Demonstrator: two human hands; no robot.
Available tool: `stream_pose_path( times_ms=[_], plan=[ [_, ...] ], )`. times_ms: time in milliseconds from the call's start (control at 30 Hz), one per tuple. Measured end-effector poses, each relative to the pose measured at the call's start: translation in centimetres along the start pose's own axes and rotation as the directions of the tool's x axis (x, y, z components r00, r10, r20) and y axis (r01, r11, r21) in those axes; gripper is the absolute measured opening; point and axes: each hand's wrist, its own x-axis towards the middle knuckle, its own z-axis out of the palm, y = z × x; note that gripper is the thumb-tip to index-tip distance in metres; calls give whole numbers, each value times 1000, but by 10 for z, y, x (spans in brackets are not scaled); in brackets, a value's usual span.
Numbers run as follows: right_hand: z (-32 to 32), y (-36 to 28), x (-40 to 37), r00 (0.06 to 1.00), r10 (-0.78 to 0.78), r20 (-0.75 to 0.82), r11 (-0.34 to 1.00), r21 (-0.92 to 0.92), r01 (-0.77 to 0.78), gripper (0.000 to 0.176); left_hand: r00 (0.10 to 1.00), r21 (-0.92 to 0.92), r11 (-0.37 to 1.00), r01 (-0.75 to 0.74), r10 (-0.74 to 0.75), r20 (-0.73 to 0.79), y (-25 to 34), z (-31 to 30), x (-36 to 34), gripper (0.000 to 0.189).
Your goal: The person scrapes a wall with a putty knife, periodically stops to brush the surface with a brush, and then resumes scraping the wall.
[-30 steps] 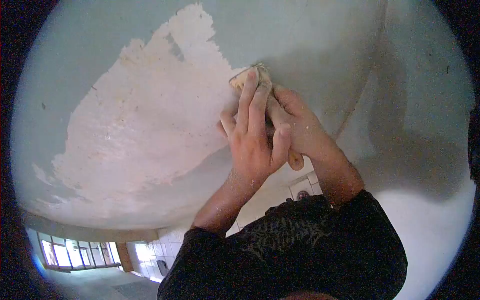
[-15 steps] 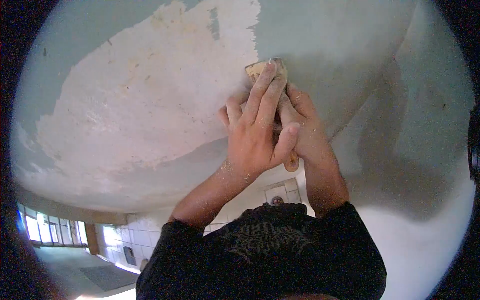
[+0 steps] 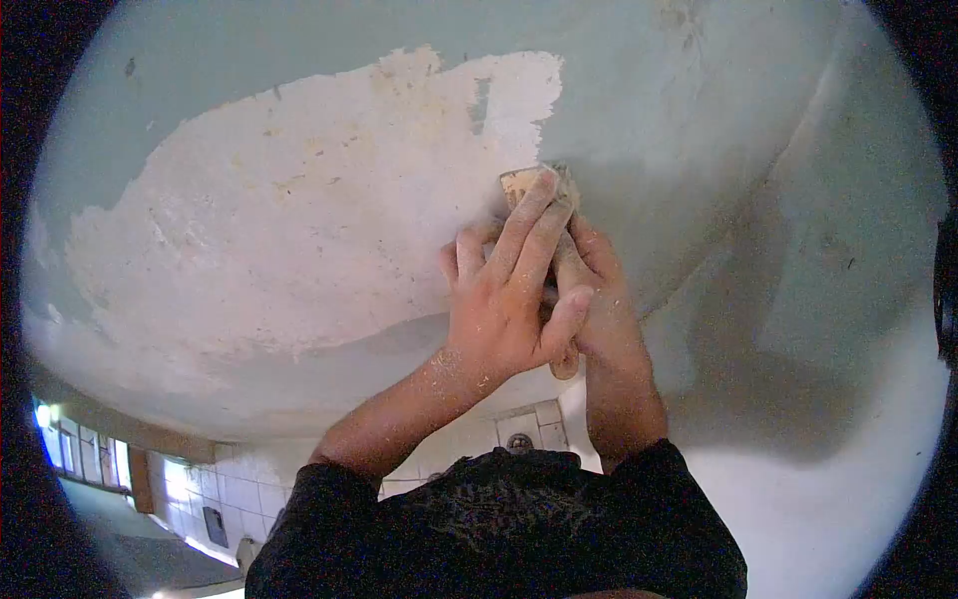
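A scraper [image 3: 516, 184] with a pale, dust-caked blade and a light handle end lies against a grey-green painted surface, which looks like a ceiling. My right hand [image 3: 593, 280] is closed around its handle, partly hidden by the other hand. My left hand [image 3: 504, 299] lies over the tool, two fingers pressed along it toward the blade and the thumb apart. Pale dust and flakes cover both hands. Beside the blade, to the left, spreads a large whitish bare patch [image 3: 329, 220] with ragged paint edges.
A crease [image 3: 733, 230] runs diagonally at the right, with a dark shadow beside it. White tiles [image 3: 244, 494] and a bright barred window [image 3: 85, 454] appear at the lower left. My black shirt [image 3: 499, 529] fills the bottom.
The scraper and both hands sit lower in view, along with the whole patch, as the view has shifted. Both hands keep the same hold on the tool.
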Motion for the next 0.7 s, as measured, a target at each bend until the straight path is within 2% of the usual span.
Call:
stream_pose_path(
  times_ms=[67, 100, 167, 300, 367, 467, 533, 600, 667, 700],
  plan=[
    [2, -8, -4, 997, -72, -27, 985, -157, 67, 28, 1000, -8, 1000, -9, 9, -10, 2, -2, 0, 60],
    [2, -7, -5, 995, -92, -27, 984, -158, 87, 28, 999, 17, 1000, 0, -1, 37, 4, -3, -6, 59],
    [0, -1, -2, 992, 121, -46, 993, 15, -121, 30, 998, 46, 999, -9, 6, 62, 0, -4, 1, 59],
    [7, -26, 0, 997, 51, -54, 997, -57, -54, 30, 996, 48, 998, -28, 24, 90, 3, -12, 9, 58],
    [10, -22, -9, 986, 69, -154, 997, 40, -63, 30, 995, 67, 997, -39, 33, 97, 7, -15, 7, 57],
    [2, -30, -2, 990, 82, -116, 997, 26, -79, 31, 993, 76, 996, -53, 45, 111, 10, -11, 14, 57],
    [4, -43, -2, 986, 108, -125, 992, 81, -99, 33, 996, 37, 996, -77, 78, -40, 15, -14, 26, 58],
    [7, -49, -4, 984, 128, -127, 986, 125, -112, 34, 998, 23, 997, -69, 69, -10, 17, -15, 23, 58],
    [12, -51, -6, 941, 183, -285, 983, 28, -182, 38, 997, 19, 996, -82, 82, 4, 15, -19, 28, 58],
    [11, -54, -2, 942, 172, -288, 985, 19, -174, 38, 997, 21, 997, -71, 70, 29, 16, -22, 32, 57]
  ],
)
